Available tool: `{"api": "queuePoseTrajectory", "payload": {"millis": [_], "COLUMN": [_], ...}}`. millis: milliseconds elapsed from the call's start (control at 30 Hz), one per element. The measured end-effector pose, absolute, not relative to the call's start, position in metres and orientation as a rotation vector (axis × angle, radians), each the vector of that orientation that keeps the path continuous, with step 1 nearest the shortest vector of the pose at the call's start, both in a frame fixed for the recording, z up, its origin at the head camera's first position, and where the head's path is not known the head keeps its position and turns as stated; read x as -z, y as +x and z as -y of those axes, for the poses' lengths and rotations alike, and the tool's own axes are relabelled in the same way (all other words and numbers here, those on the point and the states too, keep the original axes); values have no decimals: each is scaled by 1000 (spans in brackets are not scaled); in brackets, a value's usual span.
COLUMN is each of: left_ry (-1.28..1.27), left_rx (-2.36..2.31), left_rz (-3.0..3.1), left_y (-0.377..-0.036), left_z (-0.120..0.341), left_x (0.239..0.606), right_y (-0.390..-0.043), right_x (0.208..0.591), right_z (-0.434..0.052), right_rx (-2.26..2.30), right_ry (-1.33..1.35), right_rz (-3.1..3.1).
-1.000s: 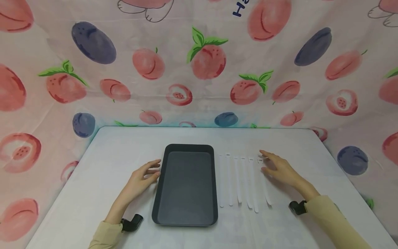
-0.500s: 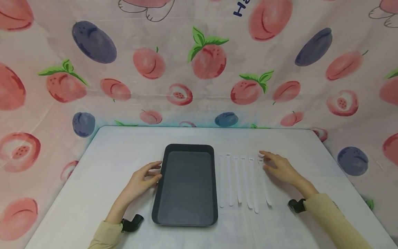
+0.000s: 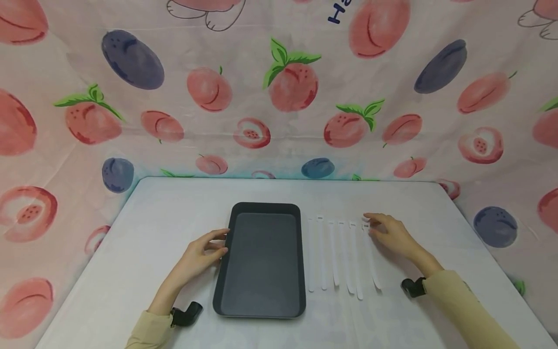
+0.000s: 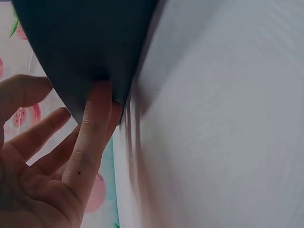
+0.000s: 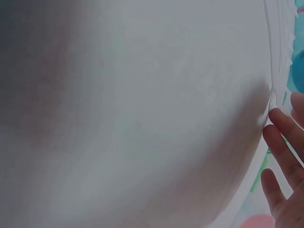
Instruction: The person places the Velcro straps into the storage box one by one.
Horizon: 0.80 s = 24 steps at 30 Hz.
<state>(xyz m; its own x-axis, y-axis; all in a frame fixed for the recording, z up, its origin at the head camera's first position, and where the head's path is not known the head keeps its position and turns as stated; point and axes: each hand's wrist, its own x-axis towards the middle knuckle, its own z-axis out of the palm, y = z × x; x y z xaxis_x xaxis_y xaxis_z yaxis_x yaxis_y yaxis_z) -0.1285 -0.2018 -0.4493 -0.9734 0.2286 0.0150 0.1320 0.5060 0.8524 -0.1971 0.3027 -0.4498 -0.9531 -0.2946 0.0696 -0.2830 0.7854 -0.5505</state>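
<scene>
A person's two hands reach over a white table from the near edge. Between them, a dark gray rectangular baking tray lies flat near the middle, its long sides running away from the wearer and nothing in it.

The left hand meets the tray's left side, fingers extended against the outer wall rather than wrapped round it; this light touch probably steadies the tray. The left wrist view shows one fingertip resting on that wall, while part of another finger is hidden behind the tray's edge.

Just beside the tray's right side, six narrow white slotted strips lie side by side, slotted ends away from the wearer. The gaps between them likely let each be picked up singly. The rightmost strip slants, its near end angled outward.

The right hand is at that strip's slotted end, thumb and forefinger parted on either side of it, a position that suits a pinch. It has no visible grasp on anything; whether a fingertip touches the strip cannot be told.

Behind the table hangs a fruit-print cloth.
</scene>
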Motion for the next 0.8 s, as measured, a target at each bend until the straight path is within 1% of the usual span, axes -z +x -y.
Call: {"api": "queuePoseTrajectory", "payload": {"millis": [233,467,800], "left_ry": [363,350,348], "left_rx": [-1443,-1450,-1459], "left_rz": [-2673,-2652,-2612], "left_y": [-128,-128,-127], "left_z": [202,202,204], "left_x": [451,449,449], "right_y": [-201,-203,-204], "right_x": [451,448,448], "right_z": [-302,-298,-297], "right_rx": [898,915,948], "right_ry": [-456,-456,-360], "right_rz": [-2956,-2988,-2973]}}
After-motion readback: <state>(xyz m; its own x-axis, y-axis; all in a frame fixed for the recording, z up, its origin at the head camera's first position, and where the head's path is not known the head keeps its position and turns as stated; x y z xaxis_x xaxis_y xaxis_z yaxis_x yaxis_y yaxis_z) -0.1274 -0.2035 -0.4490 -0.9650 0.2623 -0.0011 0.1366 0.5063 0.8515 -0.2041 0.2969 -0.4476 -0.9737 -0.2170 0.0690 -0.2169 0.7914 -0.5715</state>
